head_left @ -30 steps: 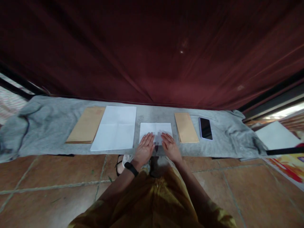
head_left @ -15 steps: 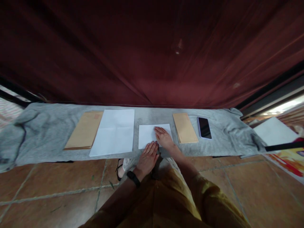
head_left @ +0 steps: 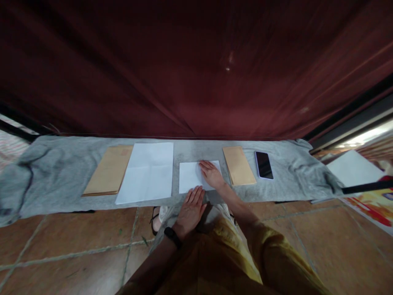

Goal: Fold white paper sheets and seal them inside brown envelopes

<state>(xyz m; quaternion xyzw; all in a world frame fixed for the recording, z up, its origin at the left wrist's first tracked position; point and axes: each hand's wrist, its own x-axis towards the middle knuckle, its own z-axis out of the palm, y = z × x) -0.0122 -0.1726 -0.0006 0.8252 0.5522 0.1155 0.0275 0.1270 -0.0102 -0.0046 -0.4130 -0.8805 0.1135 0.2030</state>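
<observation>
Right hand: the right hand is laid palm down on the folded white paper, towards its 3 o'clock half; the fingers are stretched out flat and close together, and nothing is gripped.
Left hand: the left hand is spread open and flat at 6 o'clock of the paper, with its fingertips at the near edge; nothing is clasped. Whether the tips press on the sheet cannot be told. A black wristband is worn at the wrist.
Folded white paper: it is laid flat at the middle of the grey cloth, close to the cloth's near edge and squared to it.
At 9 o'clock of the paper: a larger white sheet with fold creases is seen just beside it, and a brown envelope lies beyond, partly tucked under that sheet.
At 3 o'clock of the paper: a second brown envelope is placed just beside it, and a dark phone lies face up next to that.
At 12 o'clock: a dark red curtain is hung behind the cloth.
At 6 o'clock: a tiled floor and a yellow garment on the person are seen.
</observation>
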